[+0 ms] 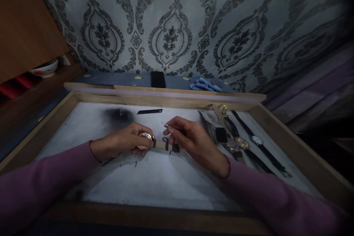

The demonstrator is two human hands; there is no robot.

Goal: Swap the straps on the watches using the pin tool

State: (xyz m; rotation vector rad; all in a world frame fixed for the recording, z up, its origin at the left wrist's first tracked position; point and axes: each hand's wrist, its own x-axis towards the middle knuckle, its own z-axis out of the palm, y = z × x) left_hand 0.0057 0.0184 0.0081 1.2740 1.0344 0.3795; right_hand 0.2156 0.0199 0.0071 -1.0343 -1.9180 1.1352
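Observation:
My left hand is closed round a round, gold-rimmed wristwatch, its thumb lying over the case. The watch's strap stretches to the right, showing a pale underside and dark loops near its end. Above that strap end, my right hand pinches a thin metal pin-like tool between thumb and fingertips, its point toward the upper left. Its lower fingers are beside the strap; whether they touch it is unclear. A small dark ring shape shows by the strap.
A wooden-framed tray with a pale base surrounds the work. Inside lie a black cutter blade at the back and several watches, including a square-faced one, at right. Behind are a black phone and a blue cloth.

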